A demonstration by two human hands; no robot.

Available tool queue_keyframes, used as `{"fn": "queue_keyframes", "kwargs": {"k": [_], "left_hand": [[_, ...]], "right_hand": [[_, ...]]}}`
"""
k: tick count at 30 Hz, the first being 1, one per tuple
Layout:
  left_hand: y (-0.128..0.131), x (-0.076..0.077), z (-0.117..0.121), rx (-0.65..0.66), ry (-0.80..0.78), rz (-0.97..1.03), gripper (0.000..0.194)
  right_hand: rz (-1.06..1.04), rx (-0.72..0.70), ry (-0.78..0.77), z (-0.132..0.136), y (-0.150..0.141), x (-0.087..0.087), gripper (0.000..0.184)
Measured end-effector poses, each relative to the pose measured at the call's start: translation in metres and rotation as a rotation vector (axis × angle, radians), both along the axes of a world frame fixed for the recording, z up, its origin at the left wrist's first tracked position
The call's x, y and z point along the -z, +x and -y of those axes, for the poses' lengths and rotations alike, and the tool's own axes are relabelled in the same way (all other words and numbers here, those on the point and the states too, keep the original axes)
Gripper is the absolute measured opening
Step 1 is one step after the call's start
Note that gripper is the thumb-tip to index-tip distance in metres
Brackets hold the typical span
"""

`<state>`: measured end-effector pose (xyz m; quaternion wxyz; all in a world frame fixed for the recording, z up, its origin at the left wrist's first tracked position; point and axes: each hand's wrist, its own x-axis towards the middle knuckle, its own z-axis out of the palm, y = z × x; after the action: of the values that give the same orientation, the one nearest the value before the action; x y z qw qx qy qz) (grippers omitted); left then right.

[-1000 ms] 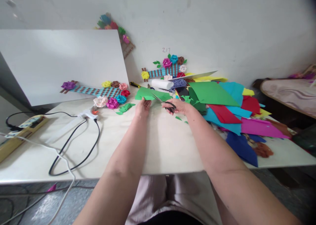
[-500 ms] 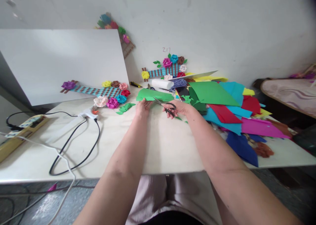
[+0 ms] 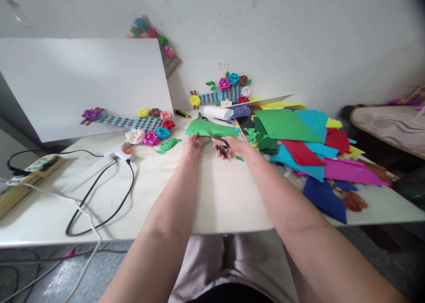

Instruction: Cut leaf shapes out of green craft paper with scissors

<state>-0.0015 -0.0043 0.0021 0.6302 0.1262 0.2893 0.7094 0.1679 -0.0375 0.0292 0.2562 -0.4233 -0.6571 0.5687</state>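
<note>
My left hand point(image 3: 193, 144) pinches the near edge of a green paper piece point(image 3: 209, 128) held over the pale table point(image 3: 212, 192). My right hand point(image 3: 232, 147) grips black-handled scissors point(image 3: 217, 142), whose blades reach up and left into the green paper. The two hands are close together at the table's middle. Small green cut leaves point(image 3: 168, 144) lie just left of my left hand, and green scraps point(image 3: 239, 158) lie by my right wrist.
A heap of coloured paper sheets point(image 3: 308, 152) covers the right side. Woven paper strips with paper flowers point(image 3: 133, 125) lean on a white board point(image 3: 83, 81) at left. A white glue gun point(image 3: 116, 153) with a black cable point(image 3: 99, 196) and a power strip point(image 3: 29, 172) lie at far left. A white roll point(image 3: 218, 113) lies behind.
My right hand and the scissors have moved left along the green paper toward my left hand. The paper has turned a little. My left hand has stayed nearly in place.
</note>
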Motion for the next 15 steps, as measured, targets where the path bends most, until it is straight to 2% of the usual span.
{"fn": "queue_keyframes", "kwargs": {"k": [15], "left_hand": [[-0.0005, 0.0012, -0.0005, 0.004, 0.006, 0.000, 0.013]], "right_hand": [[-0.027, 0.032, -0.005, 0.0026, -0.0041, -0.0002, 0.050]]}}
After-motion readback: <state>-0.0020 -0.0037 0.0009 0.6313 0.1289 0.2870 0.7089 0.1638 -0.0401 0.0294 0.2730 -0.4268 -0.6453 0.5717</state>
